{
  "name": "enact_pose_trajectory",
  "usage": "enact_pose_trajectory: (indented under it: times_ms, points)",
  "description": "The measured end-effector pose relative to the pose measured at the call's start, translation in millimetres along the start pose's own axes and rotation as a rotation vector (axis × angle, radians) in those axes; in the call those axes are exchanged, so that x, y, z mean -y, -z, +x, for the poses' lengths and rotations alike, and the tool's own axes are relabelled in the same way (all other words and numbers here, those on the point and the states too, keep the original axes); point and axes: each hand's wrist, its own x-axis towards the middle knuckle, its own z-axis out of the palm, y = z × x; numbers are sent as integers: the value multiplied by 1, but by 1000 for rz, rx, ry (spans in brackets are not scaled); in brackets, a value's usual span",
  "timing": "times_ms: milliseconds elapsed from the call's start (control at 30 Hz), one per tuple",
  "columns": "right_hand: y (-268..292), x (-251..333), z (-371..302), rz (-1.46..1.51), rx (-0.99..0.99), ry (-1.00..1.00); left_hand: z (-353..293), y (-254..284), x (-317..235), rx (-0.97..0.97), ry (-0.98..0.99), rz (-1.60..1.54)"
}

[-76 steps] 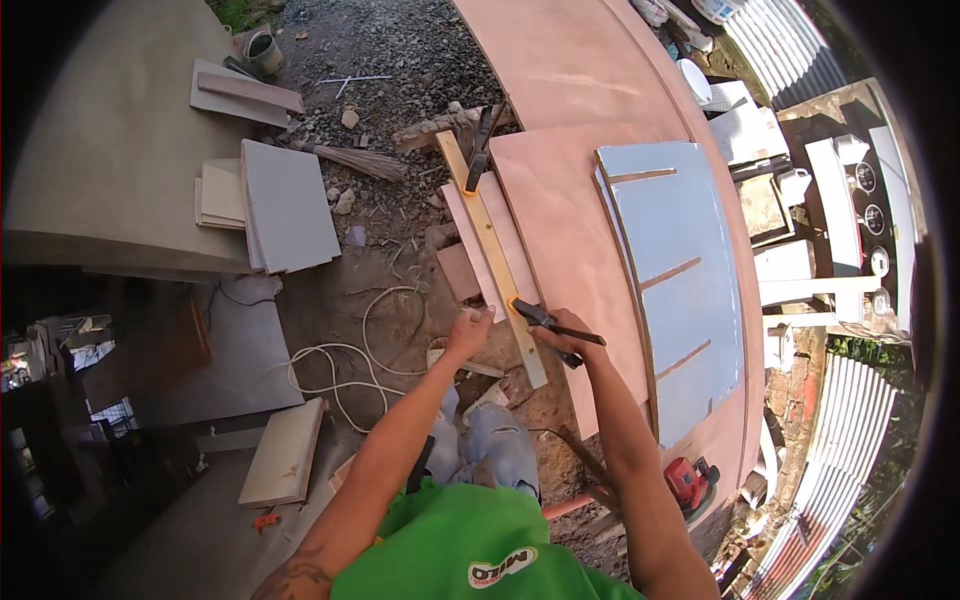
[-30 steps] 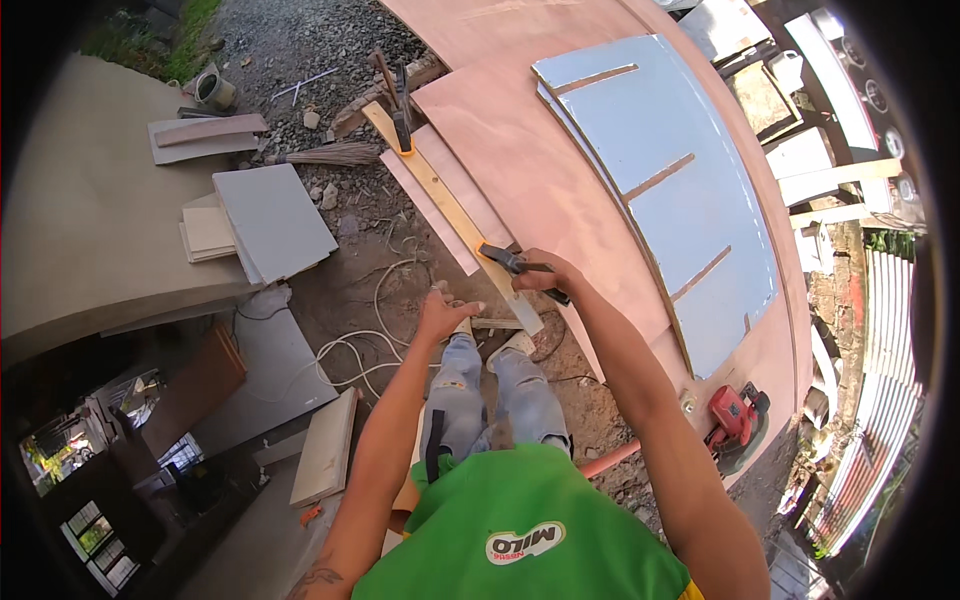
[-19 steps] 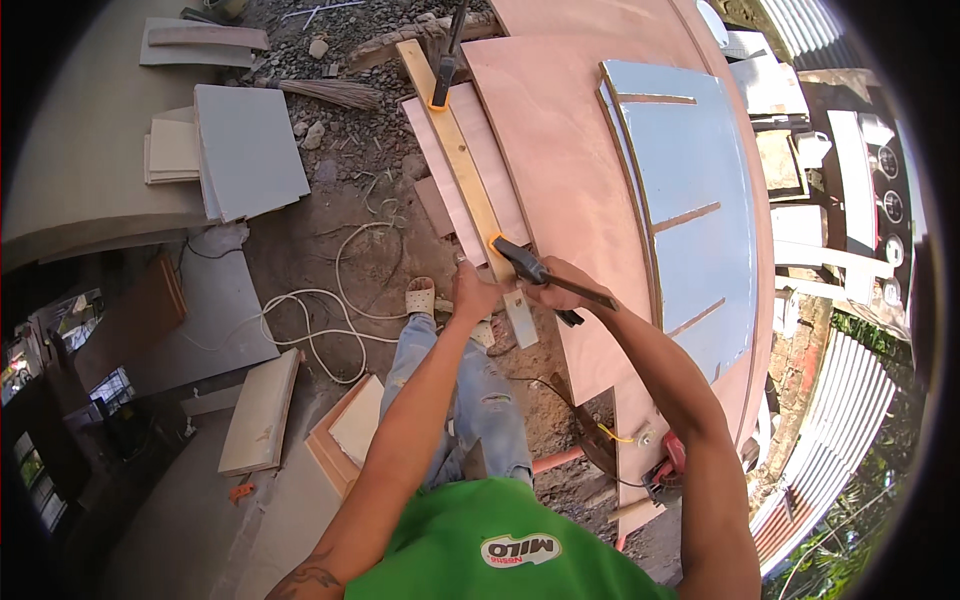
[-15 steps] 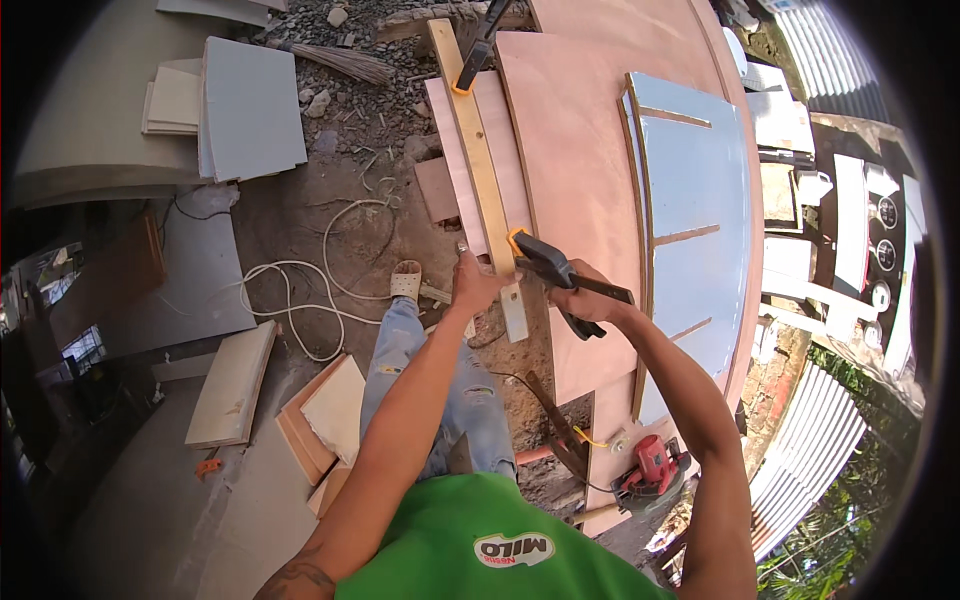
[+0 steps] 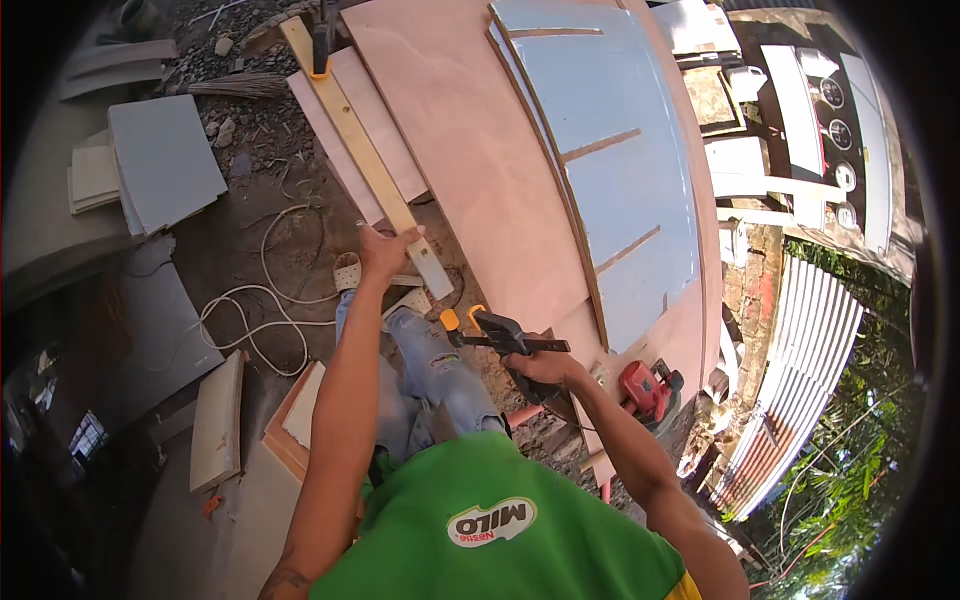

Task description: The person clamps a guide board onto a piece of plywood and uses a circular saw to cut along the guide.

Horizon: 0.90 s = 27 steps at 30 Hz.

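Note:
My left hand is closed on the near end of a long, narrow wooden strip. Under that strip lies a pale pink plywood piece, whose near edge ends just beyond my fingers. A black bar clamp with an orange pad sits on the strip's far end. My right hand grips the handle of another black bar clamp with orange pads, held apart from the strip. A pale metal-looking end piece extends from the strip past my left hand.
Large pink plywood lies to the right, bearing a light-blue panel. A red circular saw rests near my right forearm. White cord coils on the ground at left, near leaning board offcuts. Corrugated metal stands at far right.
My right hand has drawn the clamp off the strip's near end, toward my body. My left hand still holds the strip. The whole view has shifted, with the scene now farther left.

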Motion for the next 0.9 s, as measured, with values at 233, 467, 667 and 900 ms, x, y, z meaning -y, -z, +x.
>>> enact_pose_trajectory:
  times_ms: [233,467,667,900]
  points:
    - [-26,-143,-136,295,-379,113,-17,1,-40,31,-74,98]
    - [69,-135,-167,471,-902,6,-10,12,-49,84,22,327]
    - [146,-171,-7,-161,-1246,129,-9,12,-48,8,27,391]
    - [193,-102,54,-364,-1011,-384,-14,21,-33,-36,-32,461]
